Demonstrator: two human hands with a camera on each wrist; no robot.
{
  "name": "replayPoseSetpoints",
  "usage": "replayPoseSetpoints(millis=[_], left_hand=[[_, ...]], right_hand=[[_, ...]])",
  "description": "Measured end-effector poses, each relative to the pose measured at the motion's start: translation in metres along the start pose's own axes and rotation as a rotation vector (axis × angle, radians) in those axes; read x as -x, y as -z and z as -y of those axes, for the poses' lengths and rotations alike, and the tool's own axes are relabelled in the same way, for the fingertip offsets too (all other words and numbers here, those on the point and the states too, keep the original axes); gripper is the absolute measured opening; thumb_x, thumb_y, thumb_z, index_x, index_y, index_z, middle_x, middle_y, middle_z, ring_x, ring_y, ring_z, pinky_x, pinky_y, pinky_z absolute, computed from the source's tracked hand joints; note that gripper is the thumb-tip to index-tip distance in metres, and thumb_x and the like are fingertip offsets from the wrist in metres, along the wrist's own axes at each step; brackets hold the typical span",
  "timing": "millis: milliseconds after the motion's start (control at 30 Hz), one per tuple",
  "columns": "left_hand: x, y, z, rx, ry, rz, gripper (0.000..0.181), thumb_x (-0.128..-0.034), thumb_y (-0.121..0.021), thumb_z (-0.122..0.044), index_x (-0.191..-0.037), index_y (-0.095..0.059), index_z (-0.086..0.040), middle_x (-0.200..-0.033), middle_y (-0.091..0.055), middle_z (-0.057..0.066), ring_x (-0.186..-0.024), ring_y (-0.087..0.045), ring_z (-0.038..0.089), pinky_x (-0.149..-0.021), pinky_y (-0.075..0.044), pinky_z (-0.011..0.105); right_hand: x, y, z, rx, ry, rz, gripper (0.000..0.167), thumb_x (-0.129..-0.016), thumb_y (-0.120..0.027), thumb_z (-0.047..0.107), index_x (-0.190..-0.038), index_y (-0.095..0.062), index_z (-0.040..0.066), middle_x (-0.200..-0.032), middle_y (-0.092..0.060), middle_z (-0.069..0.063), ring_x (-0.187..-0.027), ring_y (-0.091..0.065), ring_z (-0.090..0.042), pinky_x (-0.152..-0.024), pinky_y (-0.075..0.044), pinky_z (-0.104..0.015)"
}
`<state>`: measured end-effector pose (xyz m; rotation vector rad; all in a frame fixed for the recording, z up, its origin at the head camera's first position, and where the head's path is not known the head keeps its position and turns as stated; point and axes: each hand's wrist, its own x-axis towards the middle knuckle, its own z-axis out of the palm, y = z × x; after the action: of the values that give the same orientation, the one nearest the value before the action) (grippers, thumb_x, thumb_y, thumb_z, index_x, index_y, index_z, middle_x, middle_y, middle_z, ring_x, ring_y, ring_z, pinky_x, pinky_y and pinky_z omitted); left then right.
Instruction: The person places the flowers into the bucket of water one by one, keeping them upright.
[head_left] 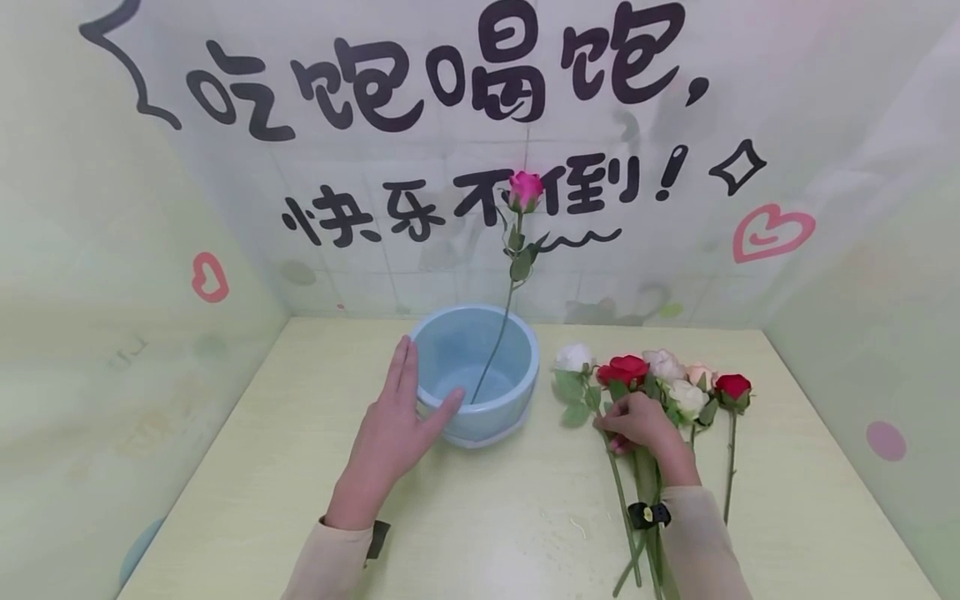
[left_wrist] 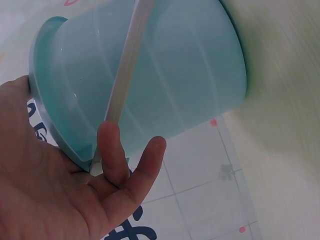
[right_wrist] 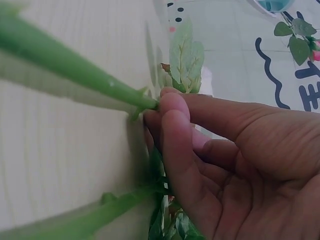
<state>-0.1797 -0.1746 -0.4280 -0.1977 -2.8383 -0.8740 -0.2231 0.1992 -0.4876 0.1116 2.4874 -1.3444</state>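
Note:
A light blue plastic bucket [head_left: 517, 398] stands at the back middle of the table, its pale handle [left_wrist: 127, 65] hanging down the outside. One pink rose [head_left: 526, 192] with a long stem leans inside it. My left hand [head_left: 393, 437] holds the bucket's rim at the near left, thumb over the edge and fingers along the outer wall. To the right, my right hand [head_left: 641, 425] pinches the green stem [right_wrist: 100, 80] of a white rose [head_left: 574, 358] between thumb and fingertips. That rose still lies on the table.
Under and beside my right hand lie several more roses, among them a red rose [head_left: 622, 370], a cream rose [head_left: 687, 400] and another red rose [head_left: 733, 390] at the far right. A printed white backdrop [head_left: 450, 275] rises behind the table [head_left: 517, 517].

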Motion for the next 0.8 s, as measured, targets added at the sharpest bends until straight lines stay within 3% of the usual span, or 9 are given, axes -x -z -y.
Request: replayPoseSetpoints(millis=[300,567,800], left_hand=[[-0.0002,0.0002,0.0004,0.001,-0.019,-0.026,0.107,-0.0982,-0.052,-0.076,-0.170,-0.012,-0.007,-0.178,-0.006,0.004,-0.122,-0.063,0.047,-0.095,-0.053,0.061],[-0.0005,0.0002,0.0013,0.027,-0.023,-0.015,0.109,-0.0979,-0.052,-0.076,-0.170,-0.009,-0.007,-0.178,-0.004,0.005,-0.132,-0.057,0.048,-0.104,-0.049,0.061],[-0.0008,-0.0007,0.0016,0.036,-0.024,-0.015,0.109,-0.0978,-0.052,-0.076,-0.170,-0.009,-0.008,-0.178,-0.003,0.004,-0.131,-0.057,0.048,-0.104,-0.049,0.061]], right_hand=[[0.0004,-0.0003,0.0010,0.000,-0.002,0.010,0.017,-0.098,-0.075,0.010,-0.092,-0.067,-0.003,-0.065,-0.069,-0.009,-0.054,-0.067,-0.014,-0.056,-0.059,-0.033],[-0.0009,0.0002,0.0019,0.007,0.001,0.012,0.016,-0.098,-0.074,0.009,-0.093,-0.068,-0.004,-0.067,-0.069,-0.010,-0.055,-0.068,-0.014,-0.057,-0.060,-0.033],[-0.0015,0.0002,0.0043,0.011,0.002,0.005,0.015,-0.097,-0.075,0.009,-0.094,-0.069,-0.005,-0.068,-0.070,-0.010,-0.056,-0.068,-0.015,-0.057,-0.060,-0.033]])
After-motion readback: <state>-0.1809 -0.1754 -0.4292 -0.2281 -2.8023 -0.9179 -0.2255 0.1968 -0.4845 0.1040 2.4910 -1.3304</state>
